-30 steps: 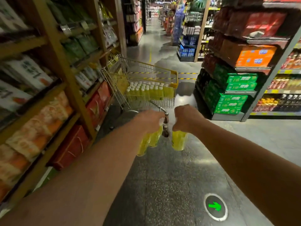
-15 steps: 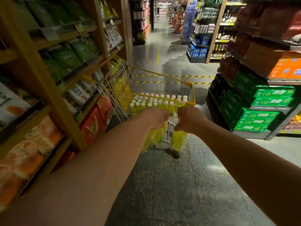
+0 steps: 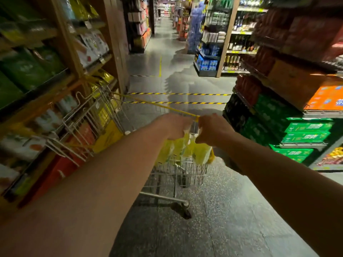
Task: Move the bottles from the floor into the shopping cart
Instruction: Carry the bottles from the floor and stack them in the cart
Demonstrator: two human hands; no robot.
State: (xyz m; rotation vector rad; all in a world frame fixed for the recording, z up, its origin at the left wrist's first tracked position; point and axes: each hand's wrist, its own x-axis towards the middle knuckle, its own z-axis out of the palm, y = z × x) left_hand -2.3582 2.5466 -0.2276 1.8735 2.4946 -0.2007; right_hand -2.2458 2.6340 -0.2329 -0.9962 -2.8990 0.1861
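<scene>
Both hands are fists closed round bottle necks, side by side and nearly touching over the shopping cart (image 3: 185, 173). The left hand (image 3: 173, 127) grips the left-hand bottles (image 3: 168, 151), at least two, though blur prevents a sure count. The right hand (image 3: 211, 129) grips the right-hand bottle (image 3: 202, 153).

All of them hang cap up, with the long axis close to vertical. The left ones lean toward 7 o'clock and the right one toward 5 o'clock. Their yellow bodies sit at 6 o'clock from the knuckles, against the wire wall at the cart's right-hand end.

The yellow rim (image 3: 157, 106) runs in from 10 o'clock and ends at a corner between the two fists, so the hands are about level with the rim. The bottles seem to be already below the rim, but whether they hang inside the wire or just in front of it cannot be told.

The rest of the basket stretches toward 9 o'clock, largely hidden by the left forearm. One white cap (image 3: 127, 133) showing there suggests bottles already stand in the cart. No bottle on the floor (image 3: 232, 210) is in view.

By my reading the coming move is a short drop along 6 o'clock. Neither hand is clearly nearer. The left has free basket on its 9 o'clock side, while the right is tight to the corner at 3 o'clock.
</scene>
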